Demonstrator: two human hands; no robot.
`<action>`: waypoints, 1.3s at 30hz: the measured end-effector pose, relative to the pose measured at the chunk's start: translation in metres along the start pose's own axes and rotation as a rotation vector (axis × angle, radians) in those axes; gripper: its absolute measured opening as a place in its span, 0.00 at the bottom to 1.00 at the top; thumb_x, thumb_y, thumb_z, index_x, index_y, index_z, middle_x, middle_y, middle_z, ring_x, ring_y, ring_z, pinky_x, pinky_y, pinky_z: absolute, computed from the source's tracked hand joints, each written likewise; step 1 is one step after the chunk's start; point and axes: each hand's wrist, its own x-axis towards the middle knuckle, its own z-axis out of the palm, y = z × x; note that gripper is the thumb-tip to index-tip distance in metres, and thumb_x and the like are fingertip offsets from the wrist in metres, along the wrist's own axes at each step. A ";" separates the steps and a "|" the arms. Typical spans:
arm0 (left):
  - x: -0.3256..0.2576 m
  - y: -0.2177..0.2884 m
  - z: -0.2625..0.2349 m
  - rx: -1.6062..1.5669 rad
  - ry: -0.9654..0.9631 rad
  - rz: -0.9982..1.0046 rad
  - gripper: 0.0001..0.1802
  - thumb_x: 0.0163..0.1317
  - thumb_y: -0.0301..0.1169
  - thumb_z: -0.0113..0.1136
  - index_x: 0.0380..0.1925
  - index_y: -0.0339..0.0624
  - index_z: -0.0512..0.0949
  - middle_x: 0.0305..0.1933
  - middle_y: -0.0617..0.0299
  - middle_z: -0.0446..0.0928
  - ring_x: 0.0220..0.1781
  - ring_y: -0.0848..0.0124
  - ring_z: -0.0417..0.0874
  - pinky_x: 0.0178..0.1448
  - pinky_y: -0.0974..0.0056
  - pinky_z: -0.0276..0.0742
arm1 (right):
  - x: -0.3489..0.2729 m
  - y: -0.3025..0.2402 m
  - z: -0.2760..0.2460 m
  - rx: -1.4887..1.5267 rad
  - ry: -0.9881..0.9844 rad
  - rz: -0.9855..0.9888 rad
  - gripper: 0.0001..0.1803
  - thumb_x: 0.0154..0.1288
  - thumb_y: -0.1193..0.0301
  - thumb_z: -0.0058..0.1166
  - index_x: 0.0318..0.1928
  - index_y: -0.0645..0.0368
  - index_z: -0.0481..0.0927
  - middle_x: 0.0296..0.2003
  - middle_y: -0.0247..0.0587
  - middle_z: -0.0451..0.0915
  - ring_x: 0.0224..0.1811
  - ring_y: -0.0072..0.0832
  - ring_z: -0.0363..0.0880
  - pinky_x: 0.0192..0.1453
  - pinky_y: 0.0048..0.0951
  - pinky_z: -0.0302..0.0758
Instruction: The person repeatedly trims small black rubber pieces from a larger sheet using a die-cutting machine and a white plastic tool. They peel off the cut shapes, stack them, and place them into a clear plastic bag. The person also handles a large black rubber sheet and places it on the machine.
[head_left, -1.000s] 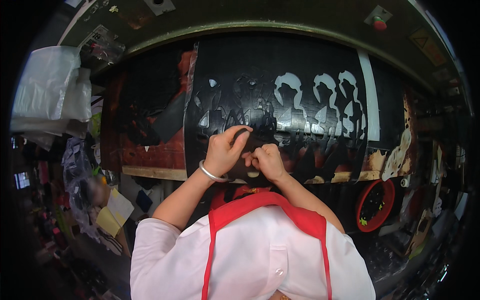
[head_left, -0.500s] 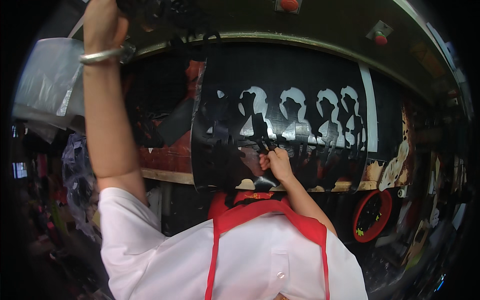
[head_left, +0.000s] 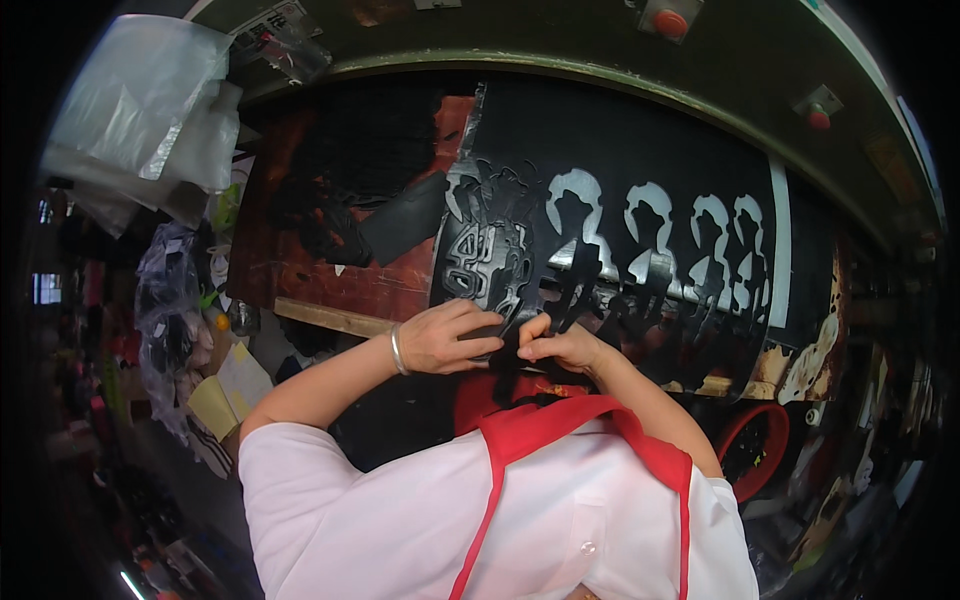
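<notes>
My left hand, with a bangle on its wrist, has its fingers and thumb on the near end of a crumpled, glossy black offcut web full of cut-out holes. Just right of it, my right hand is closed in a pinch on the dark material at the same near edge. What lies between the fingertips is mostly hidden. To the right spreads a black sheet with a row of curved cut-outs, through which a pale surface shows.
A reddish-brown board at left bears black scraps. Clear plastic hangs at far left. Red buttons sit on the green machine beam across the back. A red basin stands below the table's right front edge.
My left hand has come down from the raised upper left to beside my right hand. The dark web near it now lies crumpled on the table. My right hand stays pinched; the view has shifted.
</notes>
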 end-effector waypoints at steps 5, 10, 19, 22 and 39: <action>0.010 0.005 0.008 -0.229 0.335 -0.322 0.13 0.56 0.27 0.64 0.43 0.40 0.79 0.41 0.55 0.80 0.35 0.59 0.79 0.46 0.62 0.77 | -0.005 -0.021 0.015 -0.192 0.091 0.017 0.07 0.56 0.71 0.59 0.27 0.62 0.79 0.22 0.33 0.78 0.27 0.19 0.75 0.33 0.24 0.68; 0.026 -0.011 -0.027 -1.057 0.859 -1.053 0.12 0.69 0.32 0.55 0.45 0.34 0.79 0.43 0.60 0.81 0.44 0.74 0.81 0.49 0.67 0.77 | -0.042 -0.082 0.048 -1.130 0.391 0.050 0.08 0.59 0.71 0.59 0.33 0.64 0.79 0.24 0.44 0.81 0.26 0.28 0.82 0.31 0.29 0.76; 0.061 0.009 -0.033 -1.422 0.705 -0.880 0.16 0.71 0.34 0.53 0.49 0.31 0.75 0.44 0.55 0.81 0.46 0.68 0.83 0.52 0.63 0.80 | 0.009 -0.080 0.064 -0.760 0.647 -0.322 0.17 0.71 0.61 0.50 0.36 0.65 0.70 0.21 0.47 0.77 0.23 0.37 0.79 0.29 0.34 0.74; 0.078 0.014 -0.012 -1.292 0.781 -0.927 0.15 0.72 0.36 0.52 0.49 0.36 0.77 0.39 0.62 0.80 0.37 0.78 0.77 0.41 0.71 0.73 | 0.016 -0.069 0.059 -0.833 0.839 -0.416 0.20 0.71 0.59 0.49 0.33 0.66 0.68 0.21 0.55 0.76 0.23 0.49 0.78 0.28 0.41 0.72; 0.106 0.019 -0.163 -0.595 1.351 -0.612 0.14 0.70 0.38 0.54 0.39 0.36 0.76 0.32 0.57 0.79 0.26 0.75 0.80 0.27 0.72 0.79 | 0.014 0.007 -0.020 -1.043 1.152 -0.309 0.22 0.71 0.66 0.42 0.21 0.67 0.75 0.18 0.62 0.74 0.22 0.60 0.75 0.27 0.53 0.70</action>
